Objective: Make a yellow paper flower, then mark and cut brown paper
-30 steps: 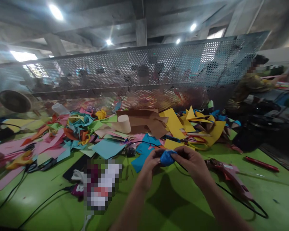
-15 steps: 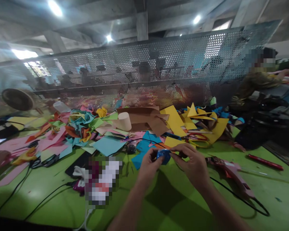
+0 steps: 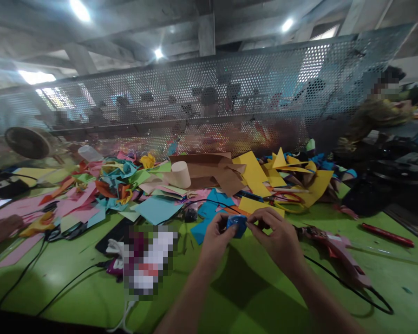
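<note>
Both my hands meet over the green table (image 3: pixel 251 297), pinching a small blue folded paper piece (image 3: pixel 237 225) between them. My left hand (image 3: pixel 216 239) grips its left side with thumb and fingers closed. My right hand (image 3: pixel 277 236) pinches its right side, fingers curled. The piece is held a little above the table, just in front of loose blue paper sheets (image 3: pixel 204 222).
A heap of coloured paper scraps (image 3: pixel 125 185) covers the far half of the table, with brown paper and a roll (image 3: pixel 181 174) and yellow sheets (image 3: pixel 254 174). A pink glue gun (image 3: pixel 337 248) with black cord lies right; a red pen (image 3: pixel 388 235) farther right. Another person's hand (image 3: pixel 2 229) rests at left. A perforated metal screen (image 3: pixel 209 102) stands behind.
My hands have drawn the blue piece slightly up and away, and squeezed it smaller between the fingertips. The view has shifted a little.
</note>
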The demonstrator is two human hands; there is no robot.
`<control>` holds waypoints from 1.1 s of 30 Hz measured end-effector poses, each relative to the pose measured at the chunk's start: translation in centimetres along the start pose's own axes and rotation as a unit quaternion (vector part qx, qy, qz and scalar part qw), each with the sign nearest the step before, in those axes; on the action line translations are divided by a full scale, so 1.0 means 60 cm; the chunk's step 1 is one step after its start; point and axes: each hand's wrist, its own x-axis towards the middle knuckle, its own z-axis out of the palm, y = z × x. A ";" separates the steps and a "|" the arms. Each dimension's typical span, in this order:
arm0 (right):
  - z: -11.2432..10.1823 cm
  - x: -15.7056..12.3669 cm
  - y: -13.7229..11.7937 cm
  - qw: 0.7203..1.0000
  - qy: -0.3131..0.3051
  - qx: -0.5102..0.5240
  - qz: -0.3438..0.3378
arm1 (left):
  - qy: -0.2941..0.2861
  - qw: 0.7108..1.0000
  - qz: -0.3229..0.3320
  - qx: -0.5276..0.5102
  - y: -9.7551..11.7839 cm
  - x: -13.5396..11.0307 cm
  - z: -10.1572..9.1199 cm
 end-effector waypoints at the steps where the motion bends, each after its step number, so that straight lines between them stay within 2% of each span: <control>1: 0.000 0.000 -0.001 1.000 -0.001 0.001 0.003 | 0.001 1.000 0.001 0.000 0.001 0.000 0.000; 6: 0.000 -0.002 0.000 0.999 0.013 0.022 0.033 | 0.000 1.000 0.003 0.011 0.005 -0.001 0.000; 16: -0.001 0.002 0.002 0.998 -0.024 0.026 0.047 | 0.004 0.997 0.021 0.068 0.003 -0.002 -0.001; 19: 0.000 0.003 0.003 0.998 -0.038 0.030 0.042 | 0.008 0.996 0.024 0.084 0.006 -0.003 0.001; 24: 0.000 0.003 0.001 0.998 -0.015 0.029 0.049 | 0.015 0.995 0.025 0.098 0.012 -0.007 0.006; 27: -0.002 0.005 -0.001 0.998 -0.027 0.030 0.039 | 0.018 0.995 0.019 0.092 0.014 -0.008 0.008; 33: 0.001 0.004 0.002 0.999 -0.030 0.013 0.020 | 0.005 0.996 0.005 0.084 0.012 -0.006 0.007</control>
